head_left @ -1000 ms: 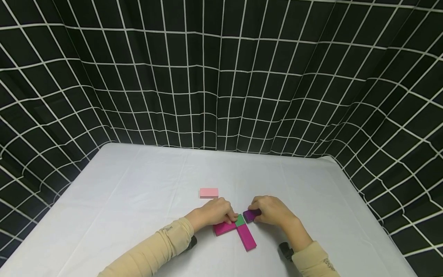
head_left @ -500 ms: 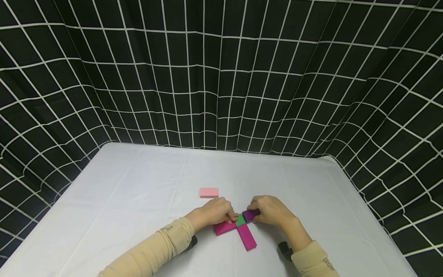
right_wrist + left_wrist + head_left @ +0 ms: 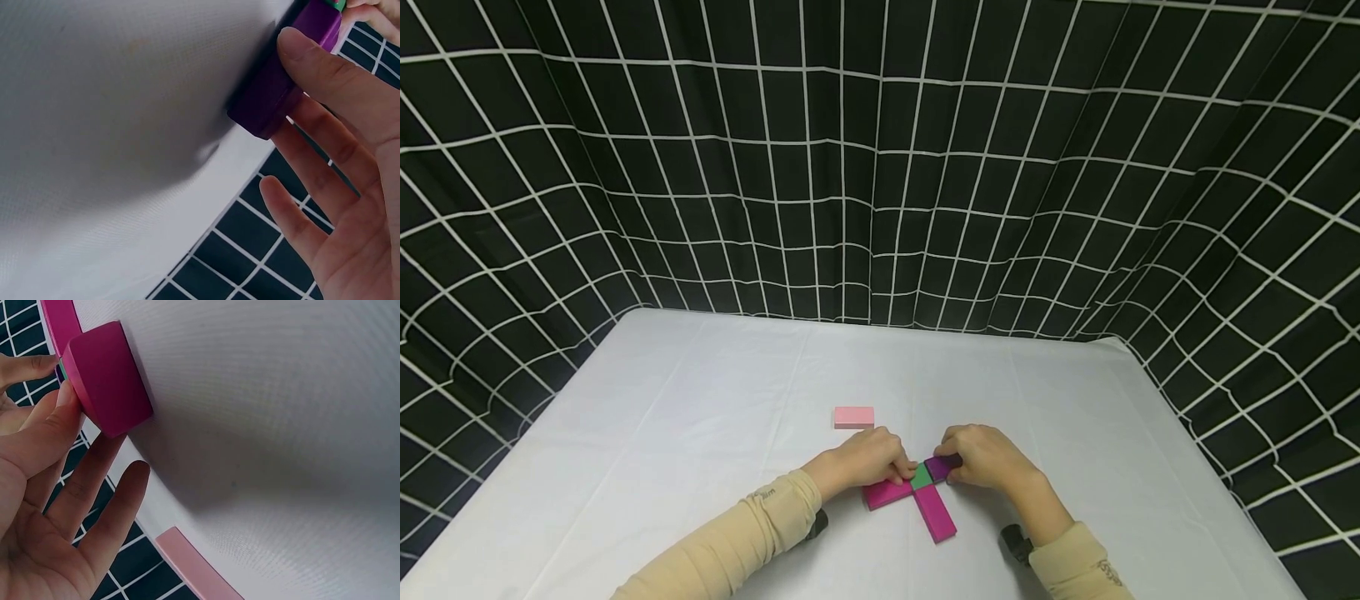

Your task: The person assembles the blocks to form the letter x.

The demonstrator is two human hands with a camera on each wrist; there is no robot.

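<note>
White table (image 3: 685, 408), gridded curtains (image 3: 857, 175) — left fingers (image 3: 82, 481) pinch magenta block (image 3: 112, 378); right fingers (image 3: 315, 172), purple block (image 3: 265, 97).

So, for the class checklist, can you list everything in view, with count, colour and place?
Pale pink block: one, light pink, apart from the others, beyond the left hand
Green block: one, green, middle of the cluster
Left magenta block: one, magenta, left of the green block
Near magenta block: one, magenta, running from the green block toward the person
Purple block: one, purple, at the green block's right
Tablecloth: one, white, under the blocks
Curtain: panel count unclear, black with white grid, behind and beside the table
Wrist devices: two, black, at the wrists
Sleeves: two, beige, forearms
Left hand: one, bare, fingers on the left magenta block
Right hand: one, bare, holding the purple block
</note>
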